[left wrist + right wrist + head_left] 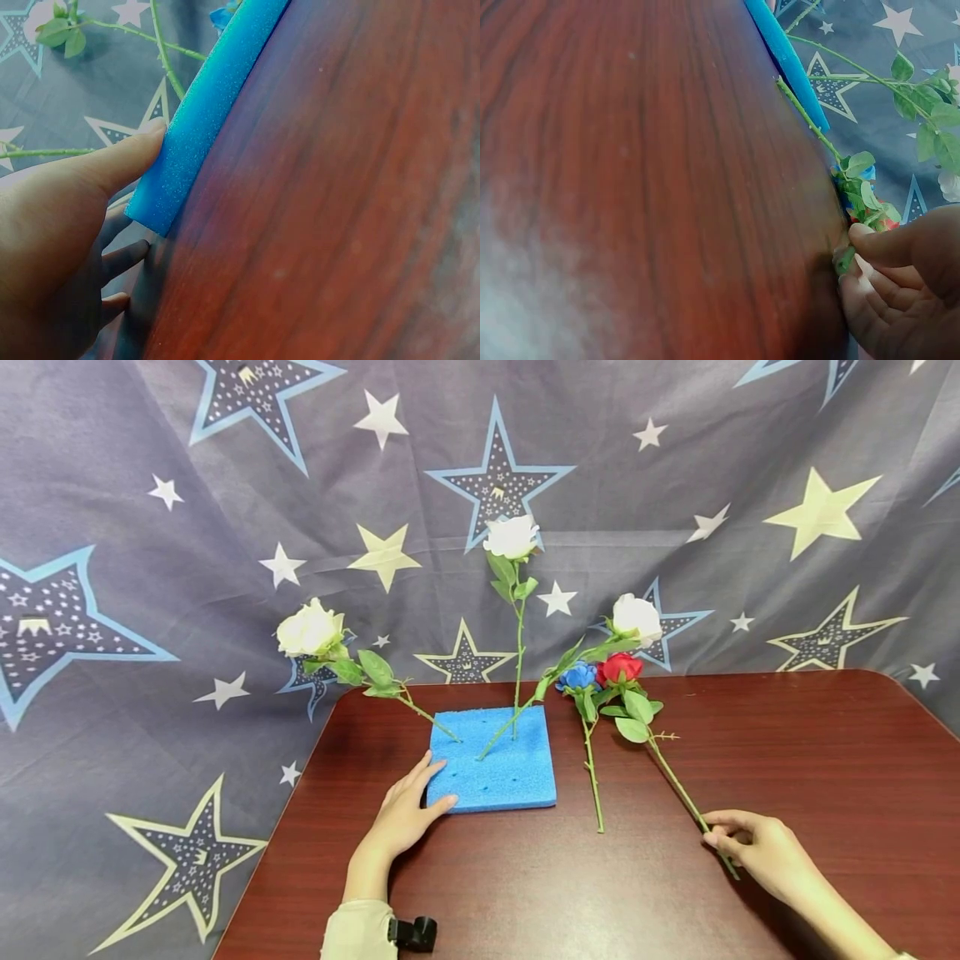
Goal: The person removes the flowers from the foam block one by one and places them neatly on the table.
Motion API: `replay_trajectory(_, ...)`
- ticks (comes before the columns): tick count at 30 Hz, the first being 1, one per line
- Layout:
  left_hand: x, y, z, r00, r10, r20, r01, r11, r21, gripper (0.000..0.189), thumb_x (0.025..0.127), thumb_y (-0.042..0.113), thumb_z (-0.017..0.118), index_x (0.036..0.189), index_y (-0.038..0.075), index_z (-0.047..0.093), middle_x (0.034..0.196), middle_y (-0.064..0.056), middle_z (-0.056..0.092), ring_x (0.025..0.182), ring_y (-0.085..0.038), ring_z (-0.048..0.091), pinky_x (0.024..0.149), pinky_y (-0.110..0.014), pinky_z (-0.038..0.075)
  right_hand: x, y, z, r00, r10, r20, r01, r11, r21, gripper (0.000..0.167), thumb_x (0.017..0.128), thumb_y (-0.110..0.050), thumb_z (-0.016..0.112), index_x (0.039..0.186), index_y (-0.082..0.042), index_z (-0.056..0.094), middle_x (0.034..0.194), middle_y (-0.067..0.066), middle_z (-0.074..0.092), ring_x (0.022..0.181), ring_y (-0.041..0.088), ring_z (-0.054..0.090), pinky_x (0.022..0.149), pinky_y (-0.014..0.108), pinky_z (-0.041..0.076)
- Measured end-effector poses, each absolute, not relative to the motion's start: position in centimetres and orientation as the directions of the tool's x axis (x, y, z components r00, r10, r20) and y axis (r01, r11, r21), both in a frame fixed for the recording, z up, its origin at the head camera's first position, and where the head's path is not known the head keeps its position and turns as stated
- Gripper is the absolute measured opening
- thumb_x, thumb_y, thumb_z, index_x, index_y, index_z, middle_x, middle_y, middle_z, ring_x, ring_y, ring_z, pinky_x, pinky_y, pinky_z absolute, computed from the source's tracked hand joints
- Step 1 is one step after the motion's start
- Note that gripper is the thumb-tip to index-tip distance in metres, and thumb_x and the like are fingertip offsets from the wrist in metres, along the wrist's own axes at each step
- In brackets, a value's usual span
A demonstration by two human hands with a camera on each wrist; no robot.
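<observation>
A blue foam block [517, 777] lies on the table with three white roses stuck in it: one leaning left [309, 628], one upright [512, 537], one leaning right [636, 618]. Small holes show near its front. My left hand [405, 810] rests on the block's left front corner, fingers spread, the thumb touching its side in the left wrist view. With thumb and fingers, my right hand [765, 852] pinches the lower stem of a red rose [619, 668], whose bloom points to the back. Beside it lies a blue rose [577, 677], its stem toward me.
The brown wooden table [825, 752] has rounded back corners. Behind it hangs a grey cloth [600, 435] printed with stars. A black strap device [412, 933] sits at my left wrist.
</observation>
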State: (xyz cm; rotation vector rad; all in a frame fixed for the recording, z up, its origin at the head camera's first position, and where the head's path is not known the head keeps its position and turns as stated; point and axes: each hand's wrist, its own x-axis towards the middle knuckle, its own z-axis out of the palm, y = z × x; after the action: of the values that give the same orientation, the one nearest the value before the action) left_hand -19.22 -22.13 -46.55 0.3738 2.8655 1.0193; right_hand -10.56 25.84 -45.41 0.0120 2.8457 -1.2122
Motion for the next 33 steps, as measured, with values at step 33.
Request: replay_trajectory(33, -19.2, -22.1, -46.4, -0.968, 0.25, 0.008, 0.199, 0.749, 0.633, 0.068, 0.096, 0.047, 0.062, 0.154, 0.021, 0.038, 0.164, -0.005, 0.018, 0.146, -0.043, 0.02, 0.113, -0.065, 0.012, -11.3, 24.8, -44.7, -1.0, 0.014, 0.023, -0.01, 0.598, -0.801, 0.027, 0.094, -0.02, 0.07, 0.114, -0.001, 0.07, 0.079, 0.004, 0.071, 0.062, 0.009, 0.06, 0.051, 0.028, 0.05)
